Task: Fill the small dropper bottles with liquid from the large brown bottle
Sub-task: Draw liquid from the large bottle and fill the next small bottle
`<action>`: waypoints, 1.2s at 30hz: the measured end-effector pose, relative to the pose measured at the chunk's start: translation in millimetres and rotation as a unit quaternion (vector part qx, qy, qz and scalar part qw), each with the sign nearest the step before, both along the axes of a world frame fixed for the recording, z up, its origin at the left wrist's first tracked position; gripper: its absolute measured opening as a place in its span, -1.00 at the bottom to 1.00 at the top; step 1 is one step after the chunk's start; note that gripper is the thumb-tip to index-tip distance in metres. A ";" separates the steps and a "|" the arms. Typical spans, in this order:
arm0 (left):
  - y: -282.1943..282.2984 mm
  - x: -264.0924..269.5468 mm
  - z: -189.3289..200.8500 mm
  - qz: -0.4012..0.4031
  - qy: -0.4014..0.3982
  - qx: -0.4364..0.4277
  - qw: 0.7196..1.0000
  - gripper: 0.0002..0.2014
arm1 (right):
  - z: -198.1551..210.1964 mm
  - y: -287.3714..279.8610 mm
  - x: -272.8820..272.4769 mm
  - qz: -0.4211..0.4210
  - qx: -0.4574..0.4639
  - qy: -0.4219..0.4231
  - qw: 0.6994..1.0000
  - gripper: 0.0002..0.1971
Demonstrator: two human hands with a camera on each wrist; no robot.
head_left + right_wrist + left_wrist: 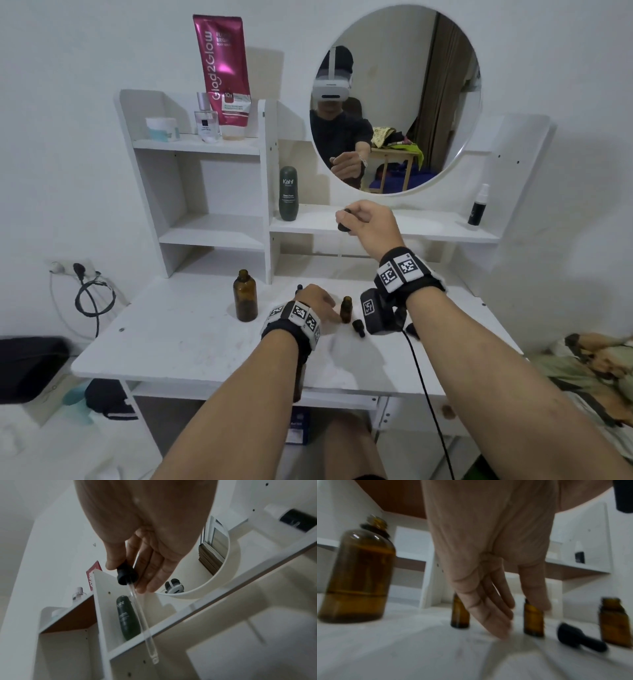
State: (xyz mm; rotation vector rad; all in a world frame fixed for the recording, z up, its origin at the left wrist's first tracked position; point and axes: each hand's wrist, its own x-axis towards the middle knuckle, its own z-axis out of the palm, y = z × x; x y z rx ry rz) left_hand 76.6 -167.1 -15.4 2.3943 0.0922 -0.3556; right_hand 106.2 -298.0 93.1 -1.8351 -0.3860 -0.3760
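The left hand [488,574] is lying low over the white desk [191,346] at about six o'clock, fingers [489,618] straight and spread, gripping nothing; in the left wrist view its fingertips are sitting between two small dropper bottles [533,619], the thumb apparently touching the shoulder of the one at its three o'clock, though blur is making contact hard to confirm. A careless sweep here is likely to be tipping one of these light, narrow, uncapped bottles. A loose black dropper cap [580,638] is lying on its side just beside them at four o'clock and could be rolling off if nudged. The large brown bottle [245,296], open and partly filled, is standing at nine o'clock from the left hand, well apart. Farther, at twelve o'clock, the right hand [368,222] is raised above the desk, thumb and fingertips pinching the black bulb of a glass dropper [143,616] whose pipette is hanging down, looking empty. Squeezing early risks dripping onto the desk, and a tilted tip may be missing the narrow neck.
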 end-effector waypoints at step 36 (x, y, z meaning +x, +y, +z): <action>159.9 -14.9 -24.9 0.187 -0.076 -0.059 0.978 -0.63 | -52.1 163.1 -4.7 0.111 -0.209 0.026 0.971 -0.84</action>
